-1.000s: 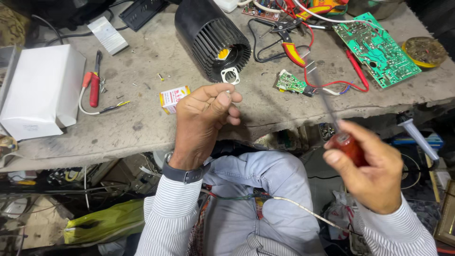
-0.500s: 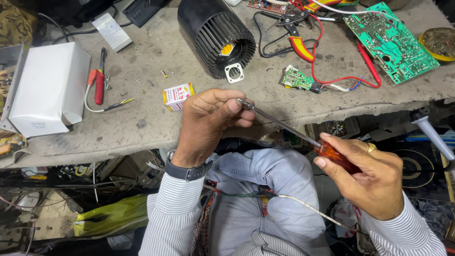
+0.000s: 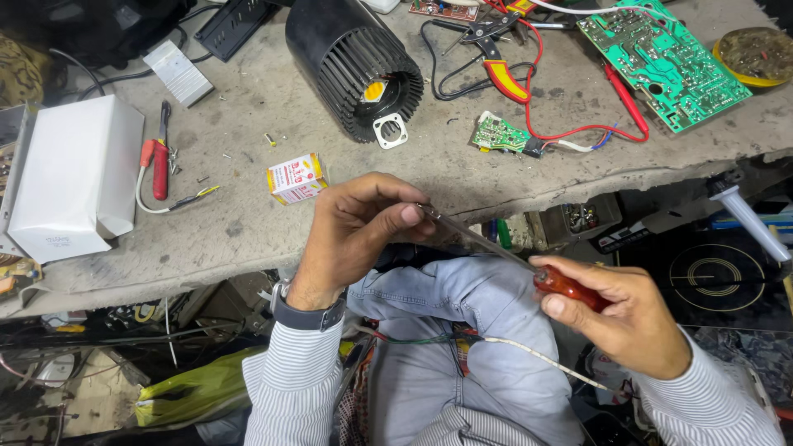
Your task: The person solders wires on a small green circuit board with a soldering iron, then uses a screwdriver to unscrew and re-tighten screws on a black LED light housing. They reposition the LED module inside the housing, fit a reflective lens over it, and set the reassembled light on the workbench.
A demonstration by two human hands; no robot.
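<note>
Screwdriver [image 3: 529,268] in the right hand [image 3: 615,318], red handle clenched in the fist, thin shaft slanting up and left to the left hand [image 3: 363,227]. Left fingertips pinched shut on the shaft's tip, perhaps on some small part there as well, too tiny to tell. Both hands held over the lap, just below the front edge of the surface [image 3: 248,223]. Judged as a fitting or seating step at the blade tip; next move likely calls for a steady pinch and careful alignment, with the shaft kept from swinging. On the surface beyond: black finned cylinder [image 3: 355,66] with a yellow centre, small yellow and white box [image 3: 297,177] just beside the left hand, white box [image 3: 74,186] at far left, small green circuit board [image 3: 500,134] with red wire [image 3: 578,128], large green circuit board [image 3: 665,62], pliers [image 3: 496,62]. Nearest obstacles to a raised hand: surface edge and small box.
</note>
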